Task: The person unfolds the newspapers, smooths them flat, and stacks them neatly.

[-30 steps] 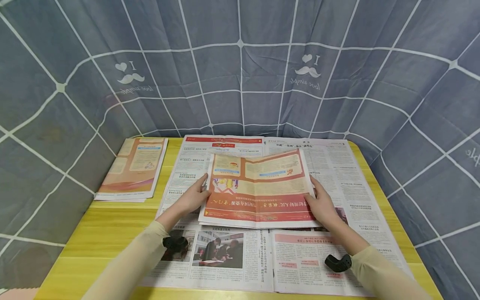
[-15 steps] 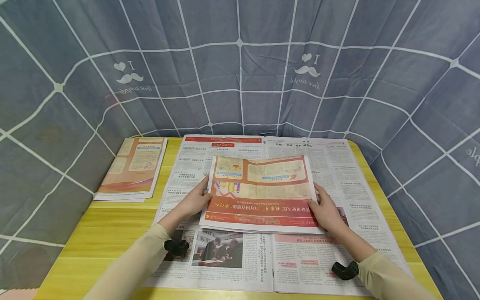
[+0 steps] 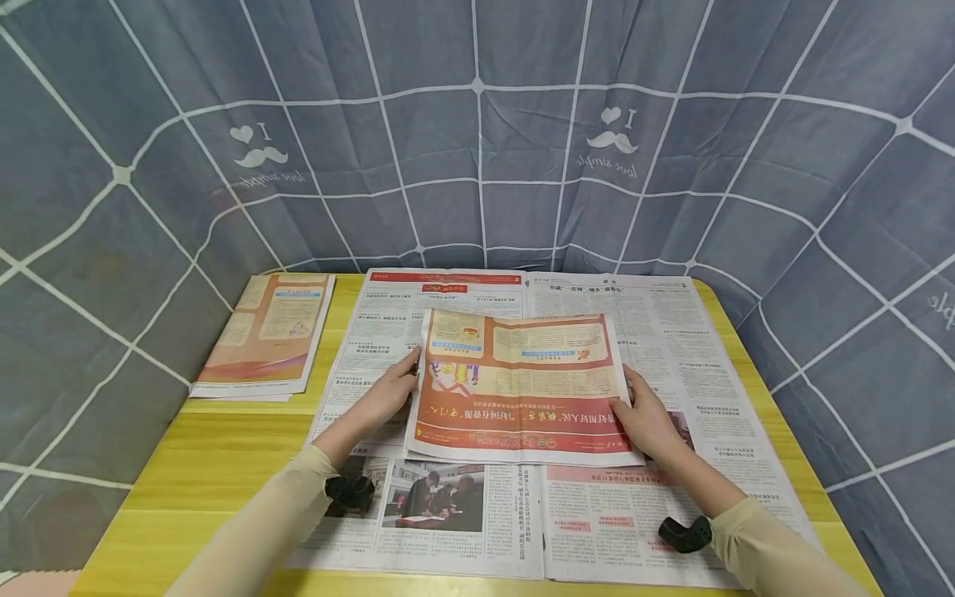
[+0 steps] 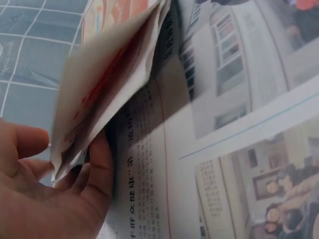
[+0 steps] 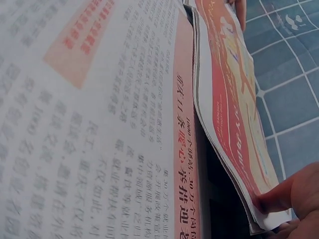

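A folded newspaper (image 3: 522,390) with red and orange printing is held raised over larger spread newspaper sheets (image 3: 477,547). At its left edge is my left hand (image 3: 386,394); in the left wrist view its fingers (image 4: 101,164) curve under the paper's edge, while the thumb stands a little apart from the page. My right hand (image 3: 649,414) pinches the opposite edge, thumb on the printed face and the other fingers mostly hidden beneath. In the right wrist view the layered edges of the folded newspaper (image 5: 224,124) bow above the sheets.
Another folded orange newspaper stack (image 3: 261,336) lies at the left on the yellow wooden table (image 3: 201,464). A grey checked curtain (image 3: 477,166) encloses the back and sides. Black wrist devices sit at both cuffs.
The folded newspaper has come down slightly toward me and flattened, shifting a little right. My left thumb has moved off its printed face; the right hand keeps its pinch.
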`<act>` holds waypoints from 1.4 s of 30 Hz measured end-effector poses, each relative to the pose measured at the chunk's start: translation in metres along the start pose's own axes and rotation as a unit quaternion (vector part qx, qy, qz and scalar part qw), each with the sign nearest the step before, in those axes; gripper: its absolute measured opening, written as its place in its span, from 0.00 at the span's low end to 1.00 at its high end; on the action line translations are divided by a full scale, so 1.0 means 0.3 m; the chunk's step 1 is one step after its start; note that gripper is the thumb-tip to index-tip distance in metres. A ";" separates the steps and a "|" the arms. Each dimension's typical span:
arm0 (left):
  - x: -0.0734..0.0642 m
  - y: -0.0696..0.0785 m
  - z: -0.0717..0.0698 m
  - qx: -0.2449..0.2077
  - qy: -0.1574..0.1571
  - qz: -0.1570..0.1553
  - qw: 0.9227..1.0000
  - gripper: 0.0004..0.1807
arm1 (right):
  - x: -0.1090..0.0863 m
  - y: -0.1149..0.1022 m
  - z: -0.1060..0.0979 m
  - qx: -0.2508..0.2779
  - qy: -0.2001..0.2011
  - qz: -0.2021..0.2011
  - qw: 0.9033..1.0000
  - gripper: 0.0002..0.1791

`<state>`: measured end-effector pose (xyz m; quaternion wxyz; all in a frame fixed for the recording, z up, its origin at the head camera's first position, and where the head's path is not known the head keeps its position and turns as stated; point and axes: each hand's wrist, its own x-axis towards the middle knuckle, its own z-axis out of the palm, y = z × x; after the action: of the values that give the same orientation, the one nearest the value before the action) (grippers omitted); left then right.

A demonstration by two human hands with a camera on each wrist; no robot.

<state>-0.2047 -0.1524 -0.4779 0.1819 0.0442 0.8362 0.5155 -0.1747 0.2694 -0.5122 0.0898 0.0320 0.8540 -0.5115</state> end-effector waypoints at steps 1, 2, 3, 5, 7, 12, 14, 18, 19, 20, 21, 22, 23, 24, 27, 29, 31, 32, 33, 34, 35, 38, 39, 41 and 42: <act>-0.001 0.002 -0.003 0.001 -0.001 0.002 1.000 0.40 | 0.001 0.000 0.000 -0.001 0.000 0.000 1.000 0.39; -0.001 0.003 -0.006 0.004 -0.003 0.006 1.000 0.41 | 0.002 0.001 0.000 -0.003 -0.001 0.001 1.000 0.39; -0.002 0.003 -0.009 0.006 -0.004 0.008 1.000 0.41 | 0.002 0.001 0.000 -0.005 -0.002 0.002 1.000 0.39; -0.001 -0.001 -0.013 0.011 -0.005 0.017 1.000 0.41 | 0.004 0.003 0.001 -0.007 -0.003 0.004 1.000 0.39; 0.000 -0.006 -0.014 0.017 -0.010 0.033 0.999 0.41 | 0.004 0.003 0.001 -0.007 -0.005 0.006 1.000 0.40; -0.002 -0.010 -0.020 0.058 0.001 0.059 0.997 0.39 | 0.002 0.000 0.000 -0.001 -0.008 0.002 1.000 0.40; 0.001 -0.011 -0.026 0.095 0.014 0.077 0.992 0.38 | 0.002 -0.002 -0.001 0.002 -0.009 -0.001 1.000 0.40; 0.011 -0.020 -0.039 0.175 0.044 0.128 0.975 0.39 | 0.002 -0.002 -0.003 -0.005 -0.010 -0.004 1.000 0.41; 0.015 -0.023 -0.042 0.190 0.051 0.137 0.971 0.39 | 0.002 -0.001 -0.003 -0.009 -0.010 -0.005 1.000 0.41; 0.018 -0.025 -0.044 0.201 0.055 0.145 0.967 0.39 | 0.002 0.000 -0.003 -0.017 -0.010 -0.008 1.000 0.41; 0.020 -0.026 -0.046 0.208 0.058 0.150 0.965 0.40 | 0.002 0.001 -0.003 -0.024 -0.008 -0.010 1.000 0.41; 0.023 -0.026 -0.047 0.213 0.060 0.154 0.963 0.41 | 0.002 0.003 -0.004 -0.032 -0.007 -0.013 0.999 0.41; 0.025 -0.025 -0.049 0.216 0.061 0.157 0.962 0.42 | 0.001 0.004 -0.005 -0.041 -0.005 -0.015 0.999 0.41; 0.027 -0.025 -0.050 0.219 0.060 0.161 0.960 0.44 | 0.000 0.006 -0.006 -0.049 -0.004 -0.018 0.999 0.41; 0.031 -0.021 -0.052 0.225 0.056 0.166 0.958 0.43 | -0.005 0.012 -0.013 -0.069 0.001 -0.035 0.997 0.41; 0.031 -0.017 -0.053 0.235 0.050 0.171 0.955 0.39 | -0.010 0.016 -0.021 -0.083 0.001 -0.050 0.995 0.40; 0.030 -0.013 -0.053 0.247 0.043 0.175 0.952 0.31 | -0.016 0.021 -0.031 -0.106 0.007 -0.071 0.992 0.37; 0.030 -0.012 -0.053 0.252 0.040 0.178 0.950 0.27 | -0.019 0.024 -0.038 -0.120 0.013 -0.082 0.989 0.36; 0.029 -0.009 -0.053 0.256 0.036 0.180 0.949 0.23 | -0.021 0.026 -0.045 -0.132 0.017 -0.092 0.987 0.34; 0.028 -0.009 -0.052 0.259 0.034 0.180 0.948 0.21 | -0.024 0.029 -0.052 -0.145 0.019 -0.101 0.984 0.32; 0.027 -0.008 -0.051 0.258 0.032 0.178 0.949 0.19 | -0.026 0.032 -0.059 -0.159 0.023 -0.110 0.981 0.30; 0.028 -0.009 -0.050 0.249 0.030 0.174 0.952 0.17 | -0.026 0.043 -0.081 -0.182 0.018 -0.136 0.974 0.26; 0.029 -0.010 -0.050 0.243 0.030 0.171 0.954 0.17 | -0.025 0.047 -0.087 -0.189 0.013 -0.145 0.971 0.26; 0.031 -0.011 -0.051 0.226 0.031 0.163 0.960 0.17 | -0.019 0.055 -0.099 -0.202 0.001 -0.160 0.966 0.26; 0.033 -0.012 -0.051 0.218 0.032 0.160 0.962 0.17 | -0.016 0.060 -0.105 -0.207 -0.004 -0.167 0.964 0.27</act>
<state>-0.2189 -0.1645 -0.4773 0.0566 0.1991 0.9158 0.3442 -0.1713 0.3058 -0.5123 0.0114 -0.1327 0.9341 -0.3312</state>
